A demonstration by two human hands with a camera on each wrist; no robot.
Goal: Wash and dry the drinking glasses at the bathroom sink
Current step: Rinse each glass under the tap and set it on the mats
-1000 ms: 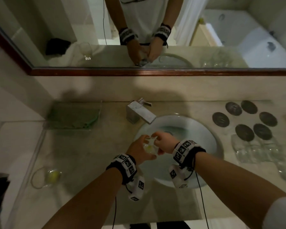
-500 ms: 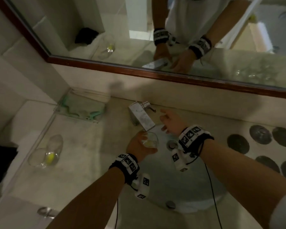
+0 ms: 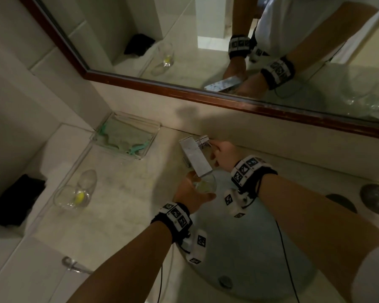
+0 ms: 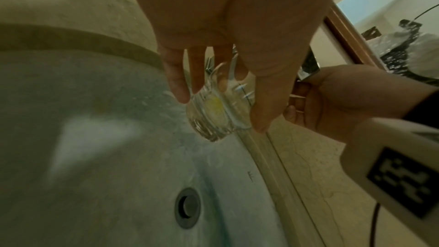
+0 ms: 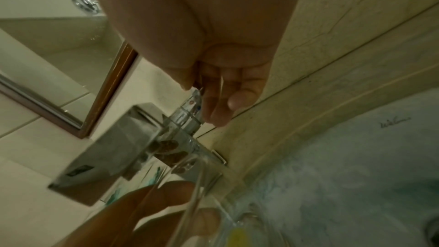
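Note:
My left hand [image 3: 188,193] grips a clear drinking glass [image 3: 205,183] with a yellow patch in its base, held just under the spout of the square chrome faucet [image 3: 195,157] over the white sink bowl [image 3: 249,248]. In the left wrist view the fingers [image 4: 180,82] and thumb wrap the glass [image 4: 213,112]. My right hand [image 3: 222,153] reaches to the faucet's side lever [image 3: 204,139]; in the right wrist view its fingertips [image 5: 218,117] pinch the lever [image 5: 190,108]. No water stream shows. A second glass [image 3: 83,189] with a yellow bit inside stands on the counter at the left.
A clear glass tray [image 3: 127,138] with a green item sits by the wall left of the faucet. A black cloth [image 3: 15,200] lies at far left. Dark round coasters [image 3: 376,199] lie on the counter at right. A wood-framed mirror [image 3: 206,92] runs behind the counter.
My right hand left the glass and moved up to the faucet lever. My left hand carried the glass up under the spout. The head view swung left.

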